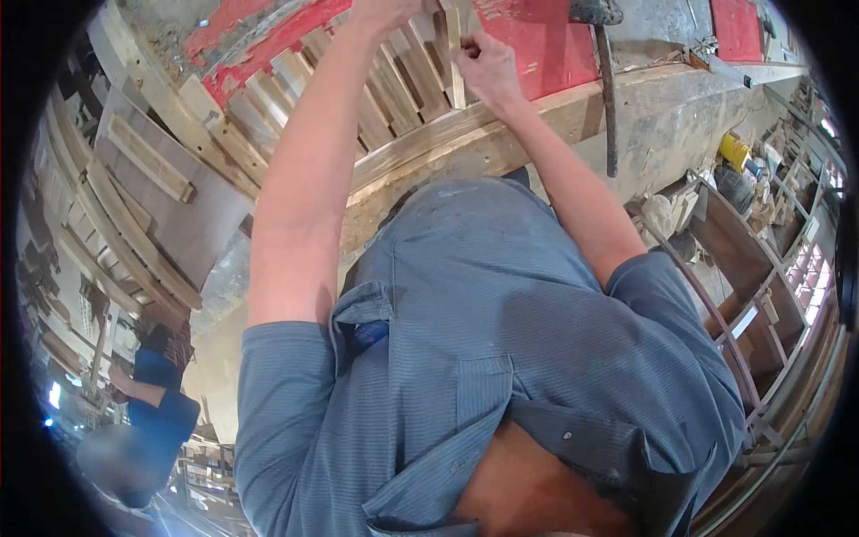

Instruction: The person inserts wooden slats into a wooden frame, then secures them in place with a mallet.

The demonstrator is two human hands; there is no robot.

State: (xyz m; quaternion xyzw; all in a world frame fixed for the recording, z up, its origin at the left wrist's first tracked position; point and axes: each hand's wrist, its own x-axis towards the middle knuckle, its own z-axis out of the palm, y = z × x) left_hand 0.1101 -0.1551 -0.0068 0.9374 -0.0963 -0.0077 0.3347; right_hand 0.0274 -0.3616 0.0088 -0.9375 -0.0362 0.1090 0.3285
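Note:
My right hand is closed, its curled fingertips at the edge of an upright narrow wooden slat. My left hand reaches to the top edge of the view; its fingers are partly cut off, so their grip is hidden. Below and between the hands, several pale wooden slats lie side by side, their near ends meeting a long wooden rail. A hammer with a dark handle lies to the right of my right hand.
Red sheeting covers part of the worktop under the slats. Curved wooden pieces and a short board are at left. Another person in dark blue works at lower left. Metal frames and a yellow container stand at right.

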